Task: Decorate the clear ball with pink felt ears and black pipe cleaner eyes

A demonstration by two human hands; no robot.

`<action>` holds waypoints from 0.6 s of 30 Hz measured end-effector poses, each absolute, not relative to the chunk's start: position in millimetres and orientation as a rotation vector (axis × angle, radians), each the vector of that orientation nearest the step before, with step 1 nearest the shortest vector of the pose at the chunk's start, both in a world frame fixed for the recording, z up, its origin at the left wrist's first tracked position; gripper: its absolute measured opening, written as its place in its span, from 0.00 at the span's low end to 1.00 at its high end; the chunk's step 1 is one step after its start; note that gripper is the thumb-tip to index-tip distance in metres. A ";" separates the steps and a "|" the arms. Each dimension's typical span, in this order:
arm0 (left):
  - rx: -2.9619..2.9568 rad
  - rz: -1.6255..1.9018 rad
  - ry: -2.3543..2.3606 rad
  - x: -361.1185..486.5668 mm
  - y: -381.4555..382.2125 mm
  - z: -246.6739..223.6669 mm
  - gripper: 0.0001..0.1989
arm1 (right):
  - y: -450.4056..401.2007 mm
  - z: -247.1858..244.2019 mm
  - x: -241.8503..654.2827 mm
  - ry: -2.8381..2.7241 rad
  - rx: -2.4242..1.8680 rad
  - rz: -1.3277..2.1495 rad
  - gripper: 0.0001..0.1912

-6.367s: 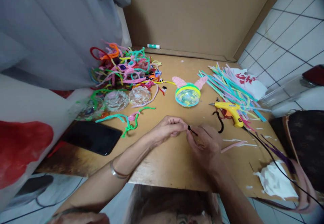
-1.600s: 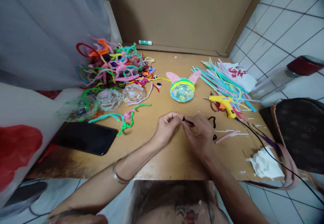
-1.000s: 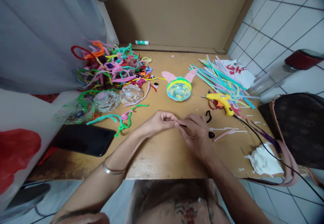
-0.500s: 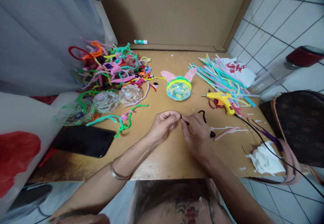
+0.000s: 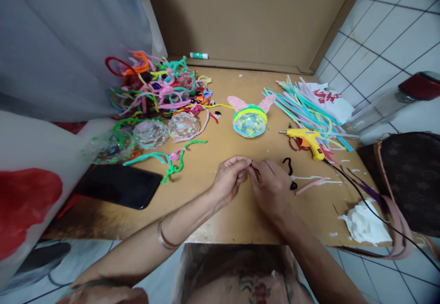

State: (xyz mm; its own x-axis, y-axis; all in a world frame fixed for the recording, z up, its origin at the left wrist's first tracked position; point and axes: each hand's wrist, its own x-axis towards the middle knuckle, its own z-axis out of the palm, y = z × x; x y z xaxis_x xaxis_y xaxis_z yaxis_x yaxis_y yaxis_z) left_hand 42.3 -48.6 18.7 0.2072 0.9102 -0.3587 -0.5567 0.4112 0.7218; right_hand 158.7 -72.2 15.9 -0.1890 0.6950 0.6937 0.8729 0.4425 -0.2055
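Observation:
My left hand (image 5: pixel 231 178) and my right hand (image 5: pixel 273 185) meet above the table in front of me, fingertips pinched together on a small dark piece (image 5: pixel 251 162), which looks like black pipe cleaner. Most of it is hidden by the fingers. A wavy black pipe cleaner (image 5: pixel 289 165) shows just beyond my right hand; whether it joins the pinched piece I cannot tell. Beside that hand lies a small black coil (image 5: pixel 293 185). Farther back stands a clear round bowl shape (image 5: pixel 250 124) with yellow and turquoise bands and two pink ears (image 5: pixel 235 102).
Tangled pipe cleaners (image 5: pixel 165 84) and clear plastic domes (image 5: pixel 184 126) fill the left, behind a black phone (image 5: pixel 120 185). To the right are a yellow glue gun (image 5: pixel 304 139) with a cord, straight pipe cleaners (image 5: pixel 309 107), crumpled tissue (image 5: pixel 367 221), a bottle (image 5: pixel 374 104) and a brown bag (image 5: pixel 409 180).
The whole view has shifted slightly, with things on the table now farther right. Both hands stay pinched together, and the wavy black pipe cleaner shows a little farther from my right hand.

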 end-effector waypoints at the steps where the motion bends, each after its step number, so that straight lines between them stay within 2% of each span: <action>1: 0.520 1.085 0.865 42.2 -48.5 19.1 0.14 | -71.4 15.2 159.1 -1.924 -1.311 -0.258 0.12; 6: 0.696 1.098 0.879 39.3 -47.1 17.8 0.15 | -68.7 17.8 162.1 -1.817 -1.279 -0.070 0.08; 13: 0.940 1.061 0.841 31.7 -42.6 9.5 0.20 | -67.7 23.3 169.6 -1.831 -1.239 -0.072 0.04; 18: 1.043 0.939 0.837 26.0 -35.9 12.6 0.19 | -66.5 22.8 173.4 -1.822 -1.241 0.009 0.02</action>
State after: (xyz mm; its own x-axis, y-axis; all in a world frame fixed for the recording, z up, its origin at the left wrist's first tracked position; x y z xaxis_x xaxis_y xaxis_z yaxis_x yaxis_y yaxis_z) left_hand 26.0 -35.9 12.6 0.3698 0.9212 -0.1209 -0.2264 0.2156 0.9499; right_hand 173.4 -66.5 22.8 -0.0876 0.7441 0.6623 0.7373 0.4955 -0.4592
